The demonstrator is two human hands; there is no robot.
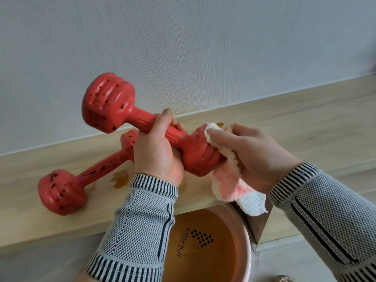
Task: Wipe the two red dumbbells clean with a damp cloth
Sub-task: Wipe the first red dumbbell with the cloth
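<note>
Above the wooden ledge [264,127] by the wall, we see the left hand [156,151] wrapped tightly around the handle of one red dumbbell [126,112], holding it tilted in the air. Its grip is fully closed on the bar. The right hand [250,153] pinches a white and pink cloth [230,180] and presses it against the dumbbell's near head. A second red dumbbell [67,190], speckled with dark spots, lies on the ledge beside brownish puddles [122,179]. Below sits a pink basin [244,226] of murky water.
</note>
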